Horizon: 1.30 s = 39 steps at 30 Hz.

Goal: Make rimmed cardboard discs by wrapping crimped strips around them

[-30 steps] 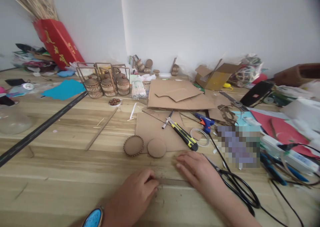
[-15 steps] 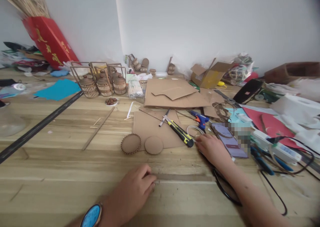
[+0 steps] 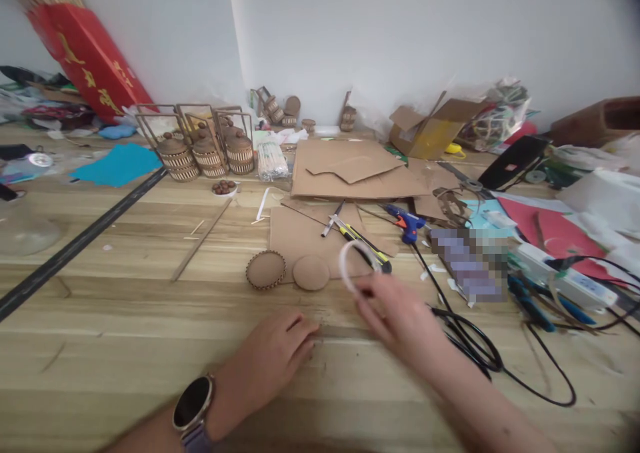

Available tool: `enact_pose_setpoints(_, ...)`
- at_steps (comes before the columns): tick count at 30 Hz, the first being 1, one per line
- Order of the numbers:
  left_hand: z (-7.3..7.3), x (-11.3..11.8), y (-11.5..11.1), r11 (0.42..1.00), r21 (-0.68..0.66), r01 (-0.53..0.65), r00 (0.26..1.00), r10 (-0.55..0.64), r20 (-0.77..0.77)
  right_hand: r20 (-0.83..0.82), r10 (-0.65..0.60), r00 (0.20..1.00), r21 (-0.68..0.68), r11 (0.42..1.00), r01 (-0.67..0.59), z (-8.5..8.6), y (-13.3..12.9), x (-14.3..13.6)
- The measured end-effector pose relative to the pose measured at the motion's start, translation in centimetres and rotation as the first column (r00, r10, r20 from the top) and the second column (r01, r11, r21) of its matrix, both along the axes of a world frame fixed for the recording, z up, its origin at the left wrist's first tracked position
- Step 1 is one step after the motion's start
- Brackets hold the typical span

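My right hand (image 3: 400, 310) is closed on a thin white ring, apparently a narrow roll of tape (image 3: 345, 266), lifted above the table. My left hand (image 3: 277, 346) rests low on the table, thumb and fingertips pressed together at the end of a flat brown strip (image 3: 345, 332). Ahead of the hands lie a cardboard disc with a braided rim (image 3: 266, 270) and a plain cardboard disc (image 3: 311, 272). Behind the ring, a yellow and black utility knife (image 3: 356, 234) and a pen (image 3: 332, 220) lie on a cardboard sheet (image 3: 287, 233); the ring partly covers the knife.
A blue glue gun (image 3: 407, 223) with a black cord (image 3: 480, 340) lies to the right, near a blurred-out phone (image 3: 467, 263), pliers (image 3: 530, 306) and a power strip (image 3: 565, 276). Small lidded baskets (image 3: 213, 156) stand at the back left, beside a dish of brown beads (image 3: 223, 187).
My right hand has picked up the white ring from beside the knife and brought it left, nearer my left hand. My left hand stays at the strip. The view has shifted slightly.
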<state>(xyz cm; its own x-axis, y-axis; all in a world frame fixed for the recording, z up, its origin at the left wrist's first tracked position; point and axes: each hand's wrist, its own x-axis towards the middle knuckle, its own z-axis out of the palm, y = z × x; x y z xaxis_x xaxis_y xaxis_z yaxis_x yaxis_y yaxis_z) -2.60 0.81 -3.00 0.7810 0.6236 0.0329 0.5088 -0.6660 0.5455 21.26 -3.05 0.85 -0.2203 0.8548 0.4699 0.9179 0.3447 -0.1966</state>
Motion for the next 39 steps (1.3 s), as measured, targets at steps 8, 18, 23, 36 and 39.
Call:
enact_pose_setpoints(8,-0.5,-0.1,-0.2,0.994,0.057,-0.089,0.99,0.082,0.118,-0.065,0.221,0.973,-0.112,0.967,-0.227,-3.7,-0.4,-3.2)
enact_pose_setpoints(18,-0.4,0.3,0.1,0.995,0.059,-0.076,0.987,0.067,0.146,-0.333,0.309,0.891,-0.118,0.924,-0.364,-3.1,-0.5,-2.6)
enact_pose_setpoints(23,-0.6,0.0,0.1,0.988,-0.094,-0.126,0.961,0.145,0.234,-0.42,0.289,0.86,-0.135,0.918,-0.374,-2.6,-0.3,-1.8)
enact_pose_setpoints(36,-0.3,0.1,0.0,0.927,-0.269,-0.261,0.904,0.332,0.269,-0.362,0.251,0.898,-0.068,0.953,-0.294,-4.2,-0.4,-2.2)
enact_pose_setpoints(39,-0.2,0.1,-0.1,0.927,-0.267,-0.262,0.901,0.334,0.277,-0.338,0.246,0.908,-0.023,0.963,-0.269,-4.2,-0.4,-2.5)
